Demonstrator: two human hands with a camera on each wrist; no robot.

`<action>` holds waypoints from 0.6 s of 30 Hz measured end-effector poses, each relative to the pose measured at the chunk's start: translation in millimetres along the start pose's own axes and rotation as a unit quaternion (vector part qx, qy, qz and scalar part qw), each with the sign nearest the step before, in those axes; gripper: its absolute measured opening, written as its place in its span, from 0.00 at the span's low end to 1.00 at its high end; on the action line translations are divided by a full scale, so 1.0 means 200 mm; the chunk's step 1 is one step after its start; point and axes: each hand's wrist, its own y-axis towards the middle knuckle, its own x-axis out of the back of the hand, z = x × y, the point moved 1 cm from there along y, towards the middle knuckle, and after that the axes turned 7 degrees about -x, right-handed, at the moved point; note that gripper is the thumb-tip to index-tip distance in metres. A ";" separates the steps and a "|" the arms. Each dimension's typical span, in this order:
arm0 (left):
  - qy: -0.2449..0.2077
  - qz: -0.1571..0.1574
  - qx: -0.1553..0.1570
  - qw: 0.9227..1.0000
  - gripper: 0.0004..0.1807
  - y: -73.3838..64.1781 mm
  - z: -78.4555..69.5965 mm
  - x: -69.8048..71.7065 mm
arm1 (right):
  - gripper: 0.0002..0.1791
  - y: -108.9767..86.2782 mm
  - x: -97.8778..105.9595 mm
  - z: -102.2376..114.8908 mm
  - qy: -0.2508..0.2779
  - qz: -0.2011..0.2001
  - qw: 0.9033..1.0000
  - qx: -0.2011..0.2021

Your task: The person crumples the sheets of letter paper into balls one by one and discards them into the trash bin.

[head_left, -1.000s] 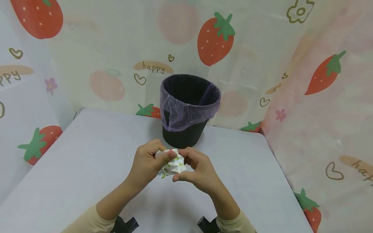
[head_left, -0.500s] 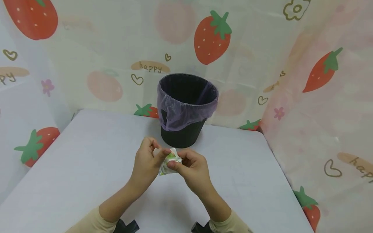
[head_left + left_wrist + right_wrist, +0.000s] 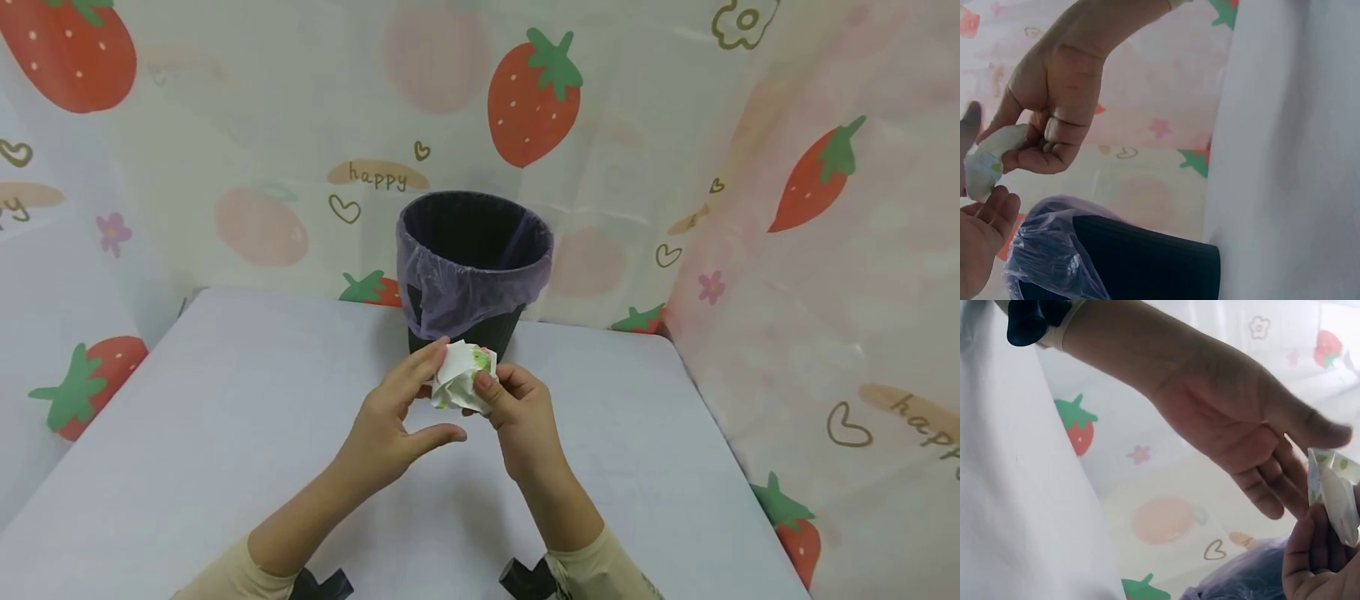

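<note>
A crumpled piece of white paper (image 3: 461, 385) with green and reddish print is held up in front of the bin. My right hand (image 3: 531, 429) pinches its right side, thumb on the near face and fingers behind. On the other side, my left hand (image 3: 390, 425) has its fingers extended against the left edge of the paper, while its thumb points away below, apart from it. Part of the paper (image 3: 988, 164) shows between both hands in the left wrist view. The right wrist view shows the paper (image 3: 1338, 497) folded, with the left thumb close to its top corner.
A black bin (image 3: 465, 329) with a purple plastic liner (image 3: 472, 296) stands at the back of the white table (image 3: 262, 417), just beyond the hands. Strawberry-printed curtains (image 3: 300, 108) hang behind and at both sides.
The left thumb has come off the paper and spread away. The right hand keeps its pinch. Both hands and the paper have risen slightly toward the bin, and the paper looks turned.
</note>
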 end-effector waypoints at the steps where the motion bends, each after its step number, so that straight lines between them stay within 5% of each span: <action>1: 0.029 0.007 -0.013 0.999 0.51 0.00 0.00 0.00 | 0.09 0.00 0.00 0.00 -0.003 0.003 1.000 -0.005; 5: 0.097 -0.010 -0.054 0.994 0.54 -0.01 0.01 -0.01 | 0.09 -0.01 -0.01 0.00 -0.041 0.016 0.999 -0.029; 10: 0.114 -0.038 -0.087 0.989 0.50 -0.02 0.02 -0.02 | 0.10 -0.02 -0.02 -0.01 -0.063 0.014 0.997 -0.042; 14: 0.110 -0.060 -0.095 0.988 0.47 -0.02 0.02 -0.02 | 0.09 -0.03 -0.04 -0.01 -0.052 0.011 0.997 -0.053; 18: 0.057 -0.084 -0.073 0.992 0.45 -0.02 0.02 -0.03 | 0.10 -0.04 -0.07 -0.03 -0.050 0.001 0.997 -0.061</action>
